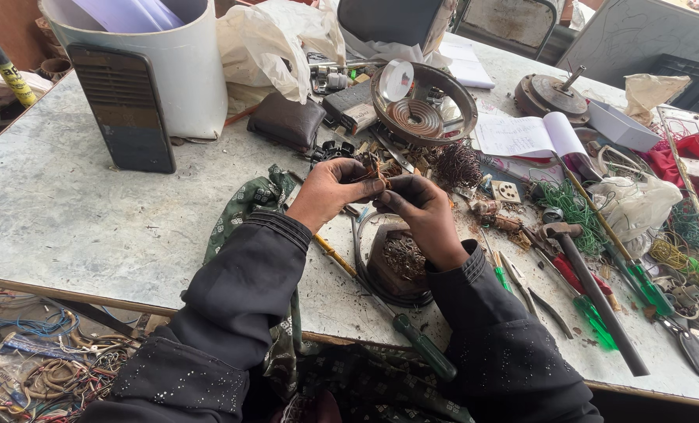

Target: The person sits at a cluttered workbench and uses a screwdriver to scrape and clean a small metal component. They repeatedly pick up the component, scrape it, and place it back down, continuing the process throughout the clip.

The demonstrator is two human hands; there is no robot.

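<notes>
I see my left hand [330, 190] and my right hand [420, 210] meeting above the middle of the worn, pale stone-patterned counter [67, 211], both in black sleeves. The fingers [365, 174] of my left hand curl shut around a small tangled bundle of brownish copper wire [378, 171], and the fingers of my right hand pinch the same bundle from the other side, so the two hands touch at the wire. The bundle sits in the air between my fingertips, just above a dark round motor winding with a black ring around it [396, 262], which lies on the counter directly below my right wrist.

A long screwdriver with a yellow shaft and a dark green handle [381, 305] runs slantwise under my forearms toward the near edge. A green patterned cloth [248, 207] lies under my left arm. Just beyond my hands rests a round metal dish with a coiled spiral inside [424, 106], and beside it a loose clump of dark copper wire [457, 166]. Toward the right edge lie a hammer with a dark handle [592, 290], green-handled screwdrivers [639, 282] and an open notebook [530, 135]. At the far left corner stands a white plastic bucket [185, 70].
</notes>
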